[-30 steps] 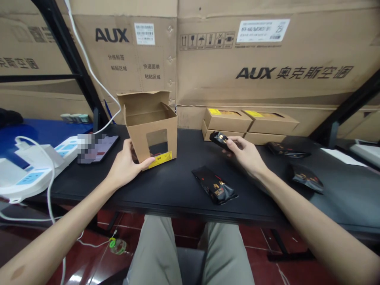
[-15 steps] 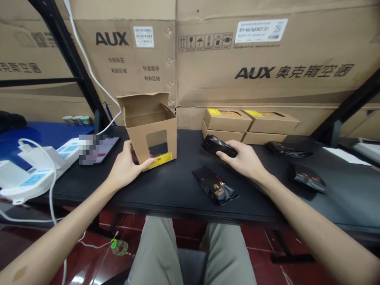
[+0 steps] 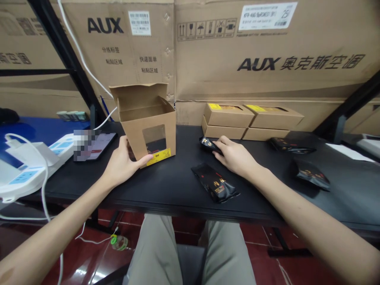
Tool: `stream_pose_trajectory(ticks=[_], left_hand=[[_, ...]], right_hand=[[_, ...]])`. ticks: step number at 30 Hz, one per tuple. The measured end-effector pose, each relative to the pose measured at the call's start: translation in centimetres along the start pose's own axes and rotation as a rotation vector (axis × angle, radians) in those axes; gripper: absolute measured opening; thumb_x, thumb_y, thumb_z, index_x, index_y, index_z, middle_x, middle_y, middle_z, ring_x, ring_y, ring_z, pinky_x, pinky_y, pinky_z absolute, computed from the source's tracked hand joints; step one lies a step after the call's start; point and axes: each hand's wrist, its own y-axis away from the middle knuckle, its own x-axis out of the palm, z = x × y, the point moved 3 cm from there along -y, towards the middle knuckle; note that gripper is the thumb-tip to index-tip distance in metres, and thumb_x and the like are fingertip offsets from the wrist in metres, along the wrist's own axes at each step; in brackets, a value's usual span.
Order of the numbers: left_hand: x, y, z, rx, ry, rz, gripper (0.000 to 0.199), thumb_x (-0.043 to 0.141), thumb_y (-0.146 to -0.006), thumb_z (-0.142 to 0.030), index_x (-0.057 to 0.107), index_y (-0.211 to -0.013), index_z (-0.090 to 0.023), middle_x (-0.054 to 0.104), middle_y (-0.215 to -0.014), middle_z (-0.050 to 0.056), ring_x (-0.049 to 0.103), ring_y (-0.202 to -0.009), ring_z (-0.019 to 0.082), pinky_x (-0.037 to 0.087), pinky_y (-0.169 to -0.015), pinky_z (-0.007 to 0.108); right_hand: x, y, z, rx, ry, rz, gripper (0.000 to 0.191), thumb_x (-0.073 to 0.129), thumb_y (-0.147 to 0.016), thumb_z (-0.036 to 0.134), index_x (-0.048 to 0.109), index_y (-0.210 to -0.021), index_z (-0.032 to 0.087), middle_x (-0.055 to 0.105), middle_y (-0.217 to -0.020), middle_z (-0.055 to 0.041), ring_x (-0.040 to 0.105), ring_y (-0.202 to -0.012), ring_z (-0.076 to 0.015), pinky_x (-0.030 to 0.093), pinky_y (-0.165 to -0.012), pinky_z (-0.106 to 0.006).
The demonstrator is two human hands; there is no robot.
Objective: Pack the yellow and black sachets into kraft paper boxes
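My left hand (image 3: 122, 161) grips the lower left corner of an upright brown cardboard box (image 3: 132, 134), thumb over its yellow label. The box's top flap stands open, and something dark shows through its front window. Low over the black table, my right hand (image 3: 233, 155) has its fingers round a shiny black packet (image 3: 206, 144) with gold print; most of that packet is hidden by the hand. A second black packet (image 3: 216, 183) with gold and red print lies flat nearer the table's front edge, between the two hands.
Behind my right hand sit stacked small brown boxes (image 3: 227, 118) with yellow labels. More black packets (image 3: 310, 174) lie at the right beside a white paper (image 3: 350, 152). At left are a phone (image 3: 101, 145), a white power strip (image 3: 32, 176) and cables. Large cartons (image 3: 208, 79) back the table.
My right hand has lowered and turned palm down with the packet, which now sits closer to the table. My left hand keeps its grip on the box. The view has shifted slightly.
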Motion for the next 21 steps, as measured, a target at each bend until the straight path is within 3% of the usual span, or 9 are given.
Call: stream_pose_trajectory(ticks=[5,9,16,21], left_hand=[[0.0,0.1,-0.1,-0.018,-0.011,0.009,0.078,0.079,-0.066,-0.065,0.048,-0.125,-0.023,0.070,-0.133,0.017,0.068,-0.125,0.042,0.061,-0.096,0.053],[-0.1,0.1,-0.2,-0.023,-0.008,0.014,0.078,0.078,-0.066,-0.064,0.047,-0.125,-0.023,0.071,-0.131,0.016,0.068,-0.125,0.042,0.061,-0.096,0.052],[0.0,0.0,-0.2,-0.014,0.012,0.019,0.077,0.078,-0.066,-0.063,0.047,-0.124,-0.024,0.073,-0.126,0.015,0.071,-0.119,0.041,0.062,-0.093,0.052],[0.0,0.1,0.0,0.000,0.014,0.000,0.076,0.078,-0.066,-0.065,0.048,-0.124,-0.025,0.073,-0.126,0.015,0.072,-0.118,0.040,0.062,-0.093,0.051]], right_hand=[[0.0,-0.6,-1.0,0.084,0.067,0.065,0.038,0.044,-0.104,0.026,0.066,-0.131,0.011,0.065,-0.123,-0.0185,0.073,-0.100,-0.0313,0.056,-0.081,-0.040],[0.3,-0.7,-2.2,0.113,0.023,0.028,0.039,0.044,-0.103,0.026,0.065,-0.132,0.012,0.064,-0.123,-0.0192,0.072,-0.102,-0.0328,0.056,-0.079,-0.041],[0.1,0.1,-3.2,0.075,-0.248,-0.228,0.035,0.055,-0.094,0.033,0.070,-0.121,0.016,0.070,-0.112,-0.0143,0.071,-0.104,-0.0303,0.057,-0.092,-0.043],[-0.8,0.4,-3.5,0.240,-0.500,-0.378,0.030,0.062,-0.087,0.036,0.071,-0.110,0.019,0.075,-0.109,-0.0127,0.072,-0.097,-0.0300,0.061,-0.089,-0.047]])
